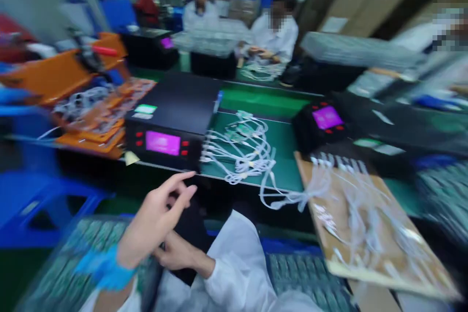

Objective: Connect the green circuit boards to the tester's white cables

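My left hand [157,219] is raised in front of the bench edge, its index finger and thumb stretched out and apart, with nothing seen between them. Crumpled blue material [107,265] wraps its wrist. Below and behind it is my right hand [181,252], reaching in from the right; its fingers are mostly hidden by the left hand and forearm. A black box [175,102] with a lit purple screen [163,143] stands just beyond the left fingertips. White cables [252,161] with small green boards are plugged into its right side and lie looped on the green bench.
At right, a wooden board [351,224] carrying cables juts over the edge beside a second black box [318,124]. Trays of green boards [307,278] sit low at both sides. Orange bins [47,75] and a blue stool [47,204] stand left. Co-workers [276,29] sit opposite.
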`<action>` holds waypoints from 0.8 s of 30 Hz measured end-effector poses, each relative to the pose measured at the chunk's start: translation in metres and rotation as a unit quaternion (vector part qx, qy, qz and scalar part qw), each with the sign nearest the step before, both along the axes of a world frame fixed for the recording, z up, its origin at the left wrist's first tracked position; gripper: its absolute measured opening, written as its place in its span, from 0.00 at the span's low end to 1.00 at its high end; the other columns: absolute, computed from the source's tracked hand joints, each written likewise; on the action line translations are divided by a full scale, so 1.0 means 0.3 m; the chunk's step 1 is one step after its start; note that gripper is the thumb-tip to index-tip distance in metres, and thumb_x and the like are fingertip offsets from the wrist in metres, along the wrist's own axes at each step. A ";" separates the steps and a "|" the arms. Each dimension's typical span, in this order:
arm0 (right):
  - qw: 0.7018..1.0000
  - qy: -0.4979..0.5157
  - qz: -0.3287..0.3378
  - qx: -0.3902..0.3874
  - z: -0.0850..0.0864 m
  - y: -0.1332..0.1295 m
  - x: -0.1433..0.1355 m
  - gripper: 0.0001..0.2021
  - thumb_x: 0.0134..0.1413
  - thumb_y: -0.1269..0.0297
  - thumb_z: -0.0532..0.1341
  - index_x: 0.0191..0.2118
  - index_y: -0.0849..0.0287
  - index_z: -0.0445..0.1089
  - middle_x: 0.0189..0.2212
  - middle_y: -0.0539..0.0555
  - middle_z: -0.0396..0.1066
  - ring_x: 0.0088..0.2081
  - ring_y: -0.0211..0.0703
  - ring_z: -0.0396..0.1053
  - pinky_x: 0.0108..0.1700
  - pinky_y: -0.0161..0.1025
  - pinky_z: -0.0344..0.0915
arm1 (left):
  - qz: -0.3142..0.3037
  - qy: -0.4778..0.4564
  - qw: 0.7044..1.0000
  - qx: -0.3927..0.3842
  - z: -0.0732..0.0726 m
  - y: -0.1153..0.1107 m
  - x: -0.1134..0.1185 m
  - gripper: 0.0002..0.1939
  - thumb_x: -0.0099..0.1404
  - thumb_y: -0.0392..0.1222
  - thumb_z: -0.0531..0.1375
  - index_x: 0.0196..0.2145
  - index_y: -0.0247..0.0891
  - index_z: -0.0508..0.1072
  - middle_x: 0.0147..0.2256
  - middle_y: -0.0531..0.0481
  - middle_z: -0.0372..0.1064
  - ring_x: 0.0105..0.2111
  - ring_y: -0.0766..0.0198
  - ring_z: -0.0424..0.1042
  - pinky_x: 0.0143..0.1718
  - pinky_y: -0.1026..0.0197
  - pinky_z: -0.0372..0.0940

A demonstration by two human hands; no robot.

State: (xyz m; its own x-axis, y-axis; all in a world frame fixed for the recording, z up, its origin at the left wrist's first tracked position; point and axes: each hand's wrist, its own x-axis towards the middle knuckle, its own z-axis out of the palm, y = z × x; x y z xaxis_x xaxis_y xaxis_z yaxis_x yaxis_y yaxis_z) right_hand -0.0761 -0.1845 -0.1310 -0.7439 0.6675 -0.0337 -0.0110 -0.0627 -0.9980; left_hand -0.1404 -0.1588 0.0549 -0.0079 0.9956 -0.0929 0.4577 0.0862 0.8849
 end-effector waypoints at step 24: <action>0.725 -0.002 -0.688 0.036 0.253 0.081 0.754 0.19 0.77 0.53 0.49 0.58 0.51 0.73 0.59 0.60 0.68 0.65 0.52 0.63 0.67 0.53 0.64 | -0.059 -0.161 0.970 -0.173 -0.272 0.083 0.739 0.32 0.68 0.64 0.63 0.63 0.45 0.72 0.65 0.42 0.69 0.68 0.48 0.64 0.70 0.50 0.60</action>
State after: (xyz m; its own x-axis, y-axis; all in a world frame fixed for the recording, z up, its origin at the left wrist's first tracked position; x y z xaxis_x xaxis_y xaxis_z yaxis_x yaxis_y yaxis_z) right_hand 0.1501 -0.1602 -0.0550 0.6269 0.7781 0.0379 -0.0112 0.0576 -0.9983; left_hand 0.0813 -0.1339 -0.0269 0.1899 0.8964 -0.4004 0.1865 0.3675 0.9111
